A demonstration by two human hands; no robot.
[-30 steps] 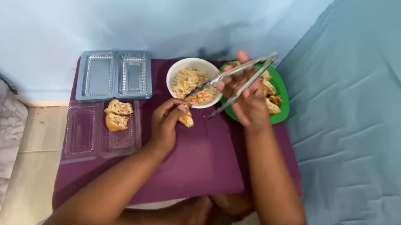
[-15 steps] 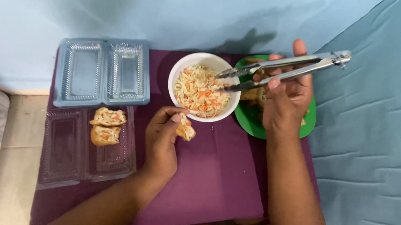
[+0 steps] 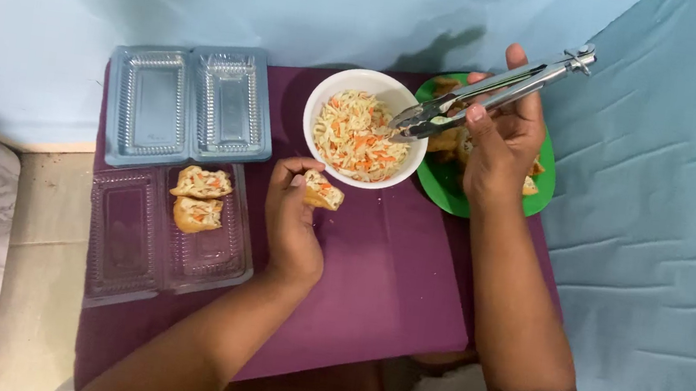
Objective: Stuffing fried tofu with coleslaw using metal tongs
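My left hand [image 3: 293, 215] holds a small fried pastry [image 3: 322, 191] stuffed with shredded vegetables, just below a white bowl [image 3: 321, 101] of shredded cabbage and carrot. My right hand [image 3: 503, 139] grips metal tongs [image 3: 491, 89] whose tips hover over the bowl's right rim. Under that hand a green plate [image 3: 444, 193] carries more fried pieces, partly hidden.
A purple cloth [image 3: 390, 288] covers the low table. At left an open clear plastic box [image 3: 125, 231] holds two filled pastries [image 3: 199, 199]; an empty clear box [image 3: 192, 104] lies behind it. Blue fabric hangs behind and to the right; marble floor is at the left.
The tongs have come out of the bowl's middle and drawn right, tips now at the rim. My left hand stays below the bowl with the pastry. The camera view has shifted closer.
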